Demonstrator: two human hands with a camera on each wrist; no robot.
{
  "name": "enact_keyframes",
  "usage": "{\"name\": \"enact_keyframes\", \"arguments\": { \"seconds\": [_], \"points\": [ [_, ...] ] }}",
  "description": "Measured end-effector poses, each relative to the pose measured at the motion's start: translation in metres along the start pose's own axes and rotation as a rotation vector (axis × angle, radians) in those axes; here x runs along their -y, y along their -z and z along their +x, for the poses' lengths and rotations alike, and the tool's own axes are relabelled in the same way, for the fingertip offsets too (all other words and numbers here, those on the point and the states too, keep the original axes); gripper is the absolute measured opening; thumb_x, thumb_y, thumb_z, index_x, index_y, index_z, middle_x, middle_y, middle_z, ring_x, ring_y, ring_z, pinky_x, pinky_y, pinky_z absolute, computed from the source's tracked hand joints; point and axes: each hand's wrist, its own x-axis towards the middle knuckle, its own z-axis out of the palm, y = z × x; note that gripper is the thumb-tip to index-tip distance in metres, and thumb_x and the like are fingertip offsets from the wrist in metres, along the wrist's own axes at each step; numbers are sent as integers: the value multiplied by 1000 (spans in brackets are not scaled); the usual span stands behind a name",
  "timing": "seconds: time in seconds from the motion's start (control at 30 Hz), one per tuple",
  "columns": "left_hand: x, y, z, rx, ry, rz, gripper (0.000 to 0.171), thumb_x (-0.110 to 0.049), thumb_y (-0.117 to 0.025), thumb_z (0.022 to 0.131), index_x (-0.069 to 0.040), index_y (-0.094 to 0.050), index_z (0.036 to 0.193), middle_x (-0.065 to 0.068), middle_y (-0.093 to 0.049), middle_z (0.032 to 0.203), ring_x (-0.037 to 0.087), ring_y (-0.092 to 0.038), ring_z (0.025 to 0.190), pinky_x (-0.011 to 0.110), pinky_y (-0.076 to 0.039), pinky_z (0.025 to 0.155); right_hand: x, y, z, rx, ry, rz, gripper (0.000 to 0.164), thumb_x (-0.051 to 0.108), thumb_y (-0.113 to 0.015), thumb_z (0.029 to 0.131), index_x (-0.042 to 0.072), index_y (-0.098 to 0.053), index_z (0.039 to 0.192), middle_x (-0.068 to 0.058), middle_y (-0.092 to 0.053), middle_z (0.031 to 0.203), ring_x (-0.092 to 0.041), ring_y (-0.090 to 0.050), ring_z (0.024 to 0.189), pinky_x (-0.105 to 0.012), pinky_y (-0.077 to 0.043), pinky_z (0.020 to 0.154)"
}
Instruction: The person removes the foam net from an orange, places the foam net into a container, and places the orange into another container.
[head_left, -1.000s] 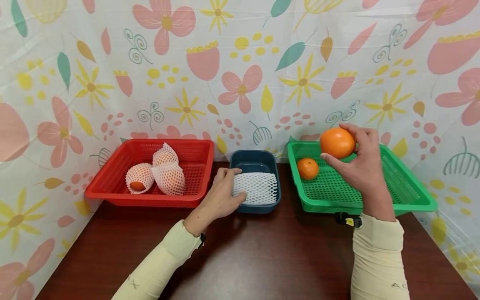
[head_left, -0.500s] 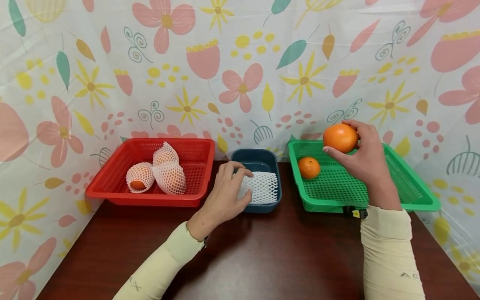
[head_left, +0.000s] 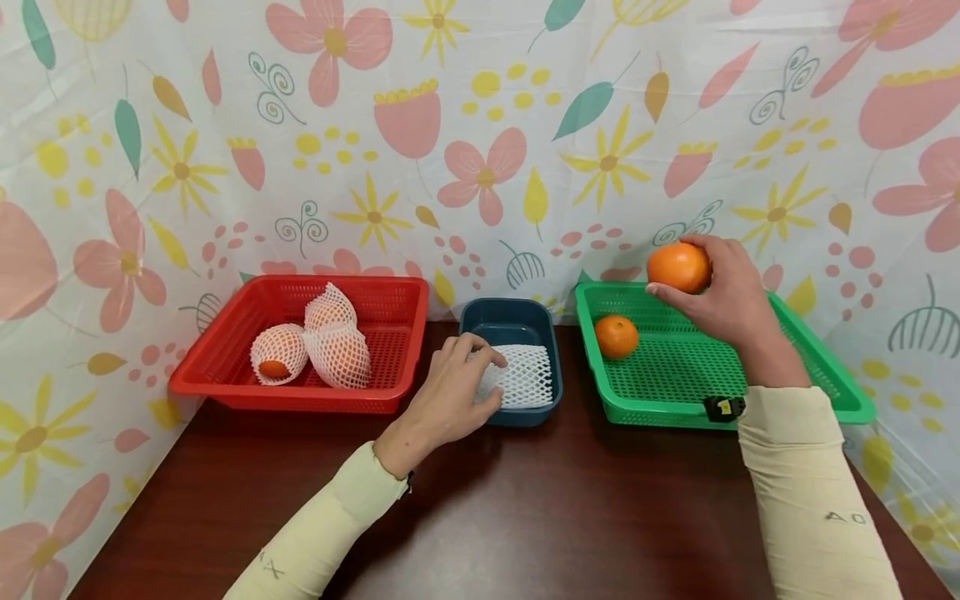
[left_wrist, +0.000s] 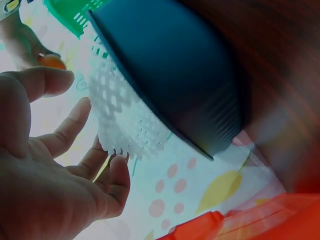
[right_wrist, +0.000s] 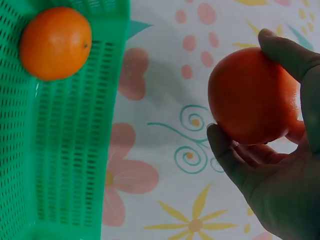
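Observation:
In the head view my right hand point(head_left: 723, 296) holds an orange point(head_left: 678, 267) up above the green basket point(head_left: 667, 414), thumb on one side and fingers on the other. My left hand point(head_left: 453, 392) is over the left end of a white foam net sleeve point(head_left: 527, 375), which lies in a small blue tray point(head_left: 510, 312). Its thumb and fingers are apart and loosely bent; the left wrist view shows the fingertips close to the edge of the foam net point(left_wrist: 112, 100), and contact is hard to tell. A second orange point(head_left: 617, 337) lies in the green basket.
A red basket point(head_left: 300, 402) at the left holds several oranges wrapped in foam nets point(head_left: 337, 354). All the containers stand in a row on a dark wooden table point(head_left: 525, 517). Behind them hangs a flowered cloth point(head_left: 480, 100).
My left hand has shifted slightly right, covering the left end of the foam net. My right hand has moved slightly up and right, still holding the orange.

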Motion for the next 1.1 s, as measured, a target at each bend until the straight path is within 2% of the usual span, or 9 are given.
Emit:
{"name": "enact_keyframes", "arguments": {
  "seconds": [0.13, 0.33, 0.57, 0.8, 1.1],
  "points": [
    [-1, 8, -1, -24, -14, -11, 34, -24, -78, 93, -18, -69, 126, 3, -55, 133, 22, -46, 124, 45, -43, 100, -4, 1, 7, 72, 8, -46, 71, 33, -85, 91, 1, -52, 145, -30, -48, 137, -48, -46, 116, -62, -42, 82],
    [2, 18, -1, -50, 1, -17, 36, -24, -80, 92, -19, -69, 126, 3, -55, 133, 21, -46, 126, 45, -44, 103, -15, -4, 17, 212, -19, -105, 77, 35, -85, 90, 0, -48, 147, -33, -44, 135, -48, -50, 106, -63, -46, 82],
    [8, 30, -1, -70, 9, -36, 31, -23, -78, 94, -17, -71, 123, 2, -57, 129, 23, -48, 124, 46, -44, 103, -27, -13, 22, 324, -11, -173, 78, 27, -87, 88, -5, -46, 146, -38, -38, 134, -52, -52, 103, -67, -48, 82],
    [12, 43, 0, -60, 68, -69, 33, -22, -81, 92, -16, -71, 122, 3, -59, 125, 21, -51, 118, 48, -45, 102, -37, -20, 25, 438, -22, -202, 78, 22, -86, 88, -7, -43, 145, -35, -53, 127, -49, -60, 101, -63, -50, 83],
    [27, 61, -1, -90, 125, -63, 33, -23, -81, 91, -16, -71, 122, 4, -59, 126, 23, -53, 116, 49, -46, 102, -42, -26, 33, 516, -34, -222, 72, 24, -88, 85, -5, -47, 137, -31, -59, 116, -40, -60, 88, -53, -50, 75]
  ]
}}
